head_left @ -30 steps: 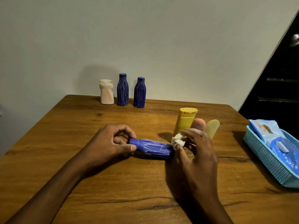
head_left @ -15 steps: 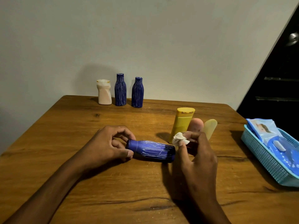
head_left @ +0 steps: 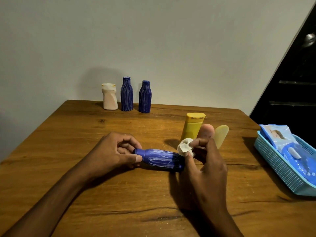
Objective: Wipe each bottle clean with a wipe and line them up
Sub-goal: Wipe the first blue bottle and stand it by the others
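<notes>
Wiping step: left hand (head_left: 118, 152) grips the lying bottle (head_left: 160, 159) at centre frame by its neck, right hand (head_left: 204, 161) pinches the wipe (head_left: 185, 147) at its base; next, rub along the streaked body.

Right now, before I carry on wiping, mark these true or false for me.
1. The left hand holds the lying blue bottle by its neck. True.
2. The right hand is empty. False: it pinches a crumpled wipe by the bottle's base.
3. Three bottles stand in a row at the table's far edge. True: a white bottle and two blue ones.
4. The yellow bottle stands in that row. False: it stands apart, behind the right hand.
5. The basket holds bottles. False: it holds a pack of wipes.
</notes>
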